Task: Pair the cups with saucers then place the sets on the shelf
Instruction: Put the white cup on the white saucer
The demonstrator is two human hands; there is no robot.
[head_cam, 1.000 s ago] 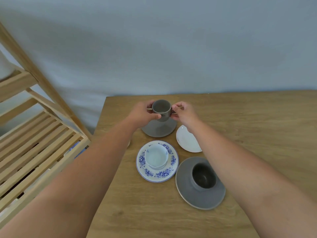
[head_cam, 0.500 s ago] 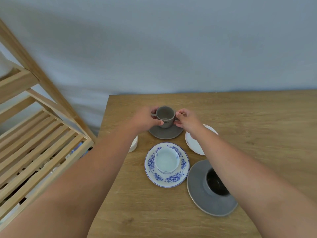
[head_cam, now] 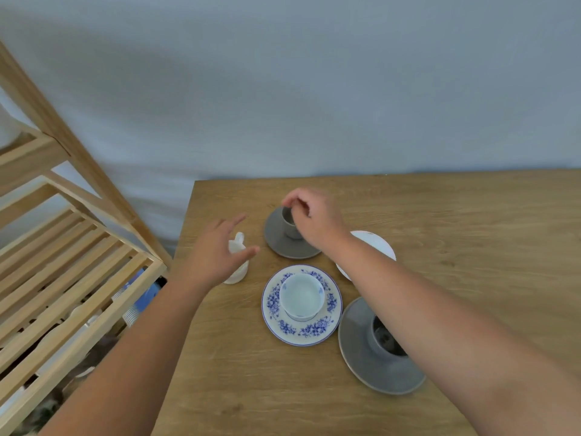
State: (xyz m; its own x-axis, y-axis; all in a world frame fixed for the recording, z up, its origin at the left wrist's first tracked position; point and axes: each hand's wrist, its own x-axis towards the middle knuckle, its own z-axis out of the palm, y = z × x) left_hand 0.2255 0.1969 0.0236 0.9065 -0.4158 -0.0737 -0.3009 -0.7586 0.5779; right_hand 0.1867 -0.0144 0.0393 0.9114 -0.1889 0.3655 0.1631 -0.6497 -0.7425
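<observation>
A small grey cup (head_cam: 288, 222) stands on a grey saucer (head_cam: 282, 245) at the back of the wooden table (head_cam: 456, 221). My right hand (head_cam: 316, 219) is over it, fingertips pinched at its rim. My left hand (head_cam: 217, 251) hovers with fingers spread over a white cup (head_cam: 236, 262) near the table's left edge. A white saucer (head_cam: 375, 243) lies behind my right forearm, partly hidden. A white cup with blue marks (head_cam: 301, 297) sits on a blue-flowered saucer (head_cam: 301, 333). A larger grey cup (head_cam: 382, 339) sits on a large grey saucer (head_cam: 361, 357), half covered by my forearm.
A slatted wooden shelf (head_cam: 78, 278) stands left of the table, its corner post close to the table's left edge. Some crockery shows dimly on a lower level under the slats. A plain grey wall rises behind the table.
The small grey cup came down onto its grey saucer. My left hand let go of it and moved left over the white cup. My right hand stays at the cup.
</observation>
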